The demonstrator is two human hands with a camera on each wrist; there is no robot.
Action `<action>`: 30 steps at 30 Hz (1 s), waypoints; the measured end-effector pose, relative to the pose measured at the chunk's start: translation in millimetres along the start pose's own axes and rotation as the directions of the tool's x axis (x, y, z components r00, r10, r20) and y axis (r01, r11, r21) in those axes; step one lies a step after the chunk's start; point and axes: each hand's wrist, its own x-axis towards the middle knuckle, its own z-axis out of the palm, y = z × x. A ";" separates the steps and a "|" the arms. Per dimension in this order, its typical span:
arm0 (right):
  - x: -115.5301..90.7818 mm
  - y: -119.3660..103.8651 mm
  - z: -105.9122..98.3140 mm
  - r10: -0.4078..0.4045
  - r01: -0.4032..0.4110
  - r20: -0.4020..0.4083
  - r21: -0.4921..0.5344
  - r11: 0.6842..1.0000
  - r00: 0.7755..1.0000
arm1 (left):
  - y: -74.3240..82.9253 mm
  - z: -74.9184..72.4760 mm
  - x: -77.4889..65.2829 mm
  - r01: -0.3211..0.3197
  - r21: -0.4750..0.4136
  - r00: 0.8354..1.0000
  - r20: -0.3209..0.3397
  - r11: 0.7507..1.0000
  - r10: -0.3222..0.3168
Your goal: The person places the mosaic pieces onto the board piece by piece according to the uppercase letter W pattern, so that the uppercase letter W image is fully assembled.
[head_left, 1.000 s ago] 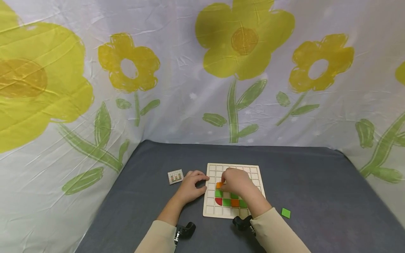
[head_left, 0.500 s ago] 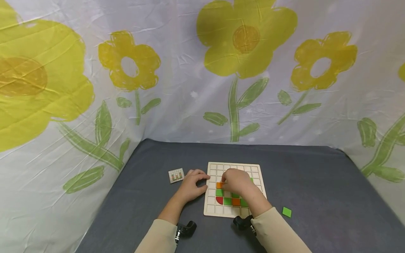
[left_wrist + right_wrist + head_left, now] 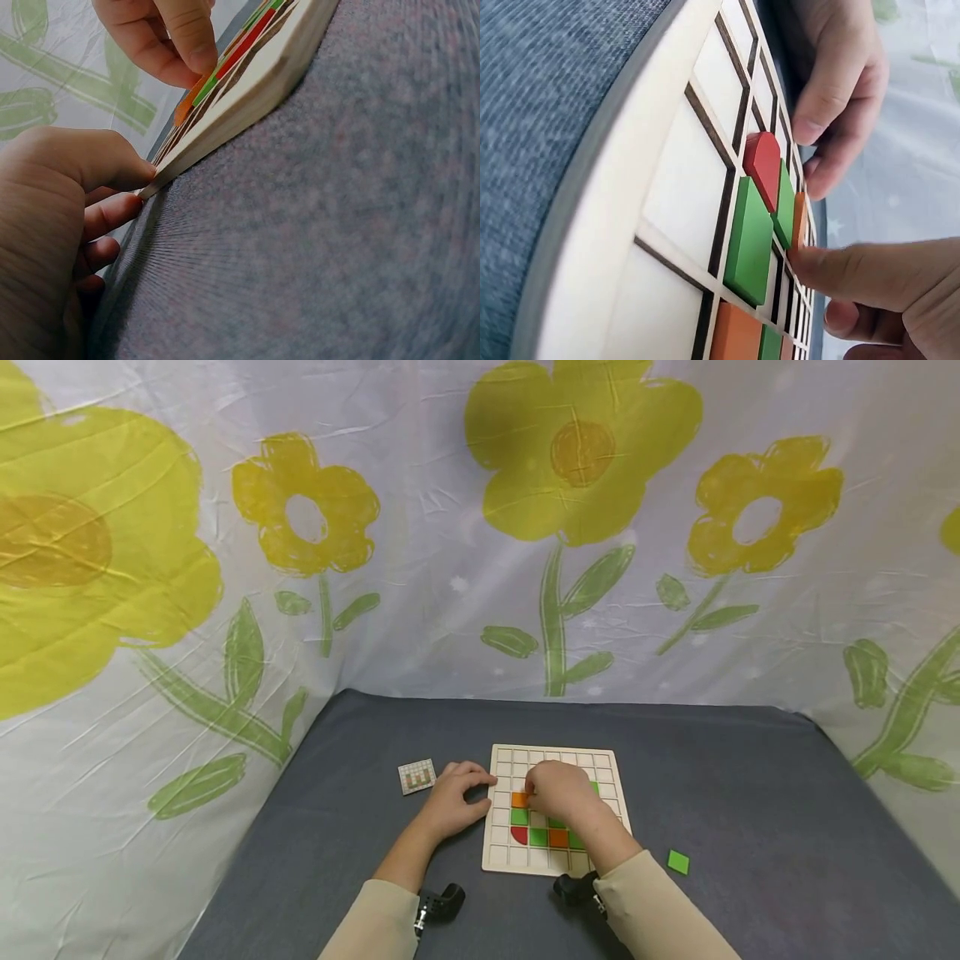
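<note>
A light wooden grid board [image 3: 498, 860] lies on the dark cloth, bearing green, orange and red tiles. My left hand [image 3: 455, 802] holds its left edge; in the left wrist view the thumb [image 3: 124, 169] is on top and the index finger sits at the edge. Over the board, my right hand [image 3: 564, 793] has its curled fingers and thumb at an orange tile [image 3: 519, 800], pinching its right side. A green tile [image 3: 519, 817] and a red quarter-round tile [image 3: 519, 835] lie in the same column, nearer me. The right hand hides part of the board.
A small pattern card [image 3: 417, 777] lies left of the board. One loose green tile [image 3: 678, 862] lies to the right on the dark cloth [image 3: 750, 802]. Behind the table hangs a flowered curtain [image 3: 435, 610]. Black wrist cameras [image 3: 442, 903] sit below both hands.
The right thumb has drawn slightly right, so more of the orange tile shows, lying flat in its square. The left hand keeps its place on the board's edge.
</note>
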 end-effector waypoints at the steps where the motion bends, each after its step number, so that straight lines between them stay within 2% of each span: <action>1: 0.2 0.2 0.7 0.002 -0.002 0.004 0.008 1.000 1.000 | 0.0 -0.2 -0.1 0.000 -0.002 1.000 0.001 1.000 0.000; 9: 0.6 -0.1 2.6 0.000 0.000 0.004 0.032 0.999 1.000 | 0.0 -0.6 -0.7 -0.009 0.000 1.000 -0.002 1.000 0.009; 16: 4.8 -6.4 4.9 -0.049 0.049 -0.013 0.002 0.999 0.999 | -0.4 0.0 -0.5 -0.012 -0.005 1.000 -0.005 1.000 0.012; 24: 6.1 -7.3 1.9 -0.035 0.034 -0.010 -0.042 0.999 0.999 | -0.8 1.3 -0.1 -0.001 -0.010 1.000 -0.006 1.000 0.001; 30: 7.0 -2.9 2.2 -0.036 0.035 -0.018 -0.021 0.999 0.999 | -0.1 0.3 0.0 0.012 -0.014 1.000 0.001 1.000 -0.012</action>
